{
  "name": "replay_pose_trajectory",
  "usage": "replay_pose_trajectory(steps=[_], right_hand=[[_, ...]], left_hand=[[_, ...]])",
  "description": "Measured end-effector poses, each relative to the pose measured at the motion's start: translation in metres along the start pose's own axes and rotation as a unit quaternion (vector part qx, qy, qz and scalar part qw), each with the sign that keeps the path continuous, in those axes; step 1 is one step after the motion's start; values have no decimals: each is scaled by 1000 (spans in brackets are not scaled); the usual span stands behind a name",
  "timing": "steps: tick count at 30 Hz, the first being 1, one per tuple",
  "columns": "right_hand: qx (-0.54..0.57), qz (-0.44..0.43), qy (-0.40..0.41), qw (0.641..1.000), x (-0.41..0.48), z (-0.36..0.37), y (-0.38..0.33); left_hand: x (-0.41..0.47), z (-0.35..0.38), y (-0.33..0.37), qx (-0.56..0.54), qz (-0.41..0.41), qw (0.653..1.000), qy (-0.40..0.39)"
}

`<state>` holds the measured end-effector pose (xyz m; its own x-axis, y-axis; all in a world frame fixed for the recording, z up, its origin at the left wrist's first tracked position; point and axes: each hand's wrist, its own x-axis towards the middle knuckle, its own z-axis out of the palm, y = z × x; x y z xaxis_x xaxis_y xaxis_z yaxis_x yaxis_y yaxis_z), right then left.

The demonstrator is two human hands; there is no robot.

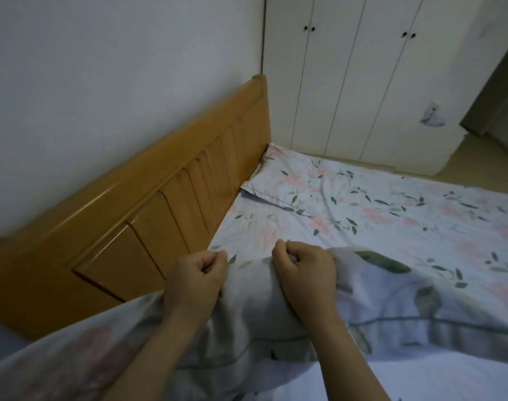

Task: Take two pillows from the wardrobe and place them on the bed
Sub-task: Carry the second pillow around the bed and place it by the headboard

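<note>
Left hand and right hand clenched on top edge of near pillow; risk: uneven release, landing skewed off headboard.

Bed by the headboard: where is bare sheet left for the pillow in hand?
Bare sheet lies along the headboard between the far pillow and the held pillow, gripped by left hand and right hand. The corner by the wardrobe is taken.
</note>
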<state>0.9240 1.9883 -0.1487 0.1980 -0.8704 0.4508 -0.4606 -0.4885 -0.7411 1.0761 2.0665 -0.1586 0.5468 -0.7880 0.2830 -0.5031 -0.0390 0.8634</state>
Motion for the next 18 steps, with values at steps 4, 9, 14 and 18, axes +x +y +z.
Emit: replay_pose_trajectory(steps=[4,9,14,18], right_hand=[[-31,40,16,999,4,-1,20],[-68,96,41,992,9,4,43],[-110,148,63,981,9,21,60],[-129,186,74,971,15,46,85]], left_hand=[[19,24,-11,8,11,999,-36],[45,54,-29,-17,21,994,-108],[67,76,-57,-4,31,986,-166],[95,96,-83,13,38,975,-220]])
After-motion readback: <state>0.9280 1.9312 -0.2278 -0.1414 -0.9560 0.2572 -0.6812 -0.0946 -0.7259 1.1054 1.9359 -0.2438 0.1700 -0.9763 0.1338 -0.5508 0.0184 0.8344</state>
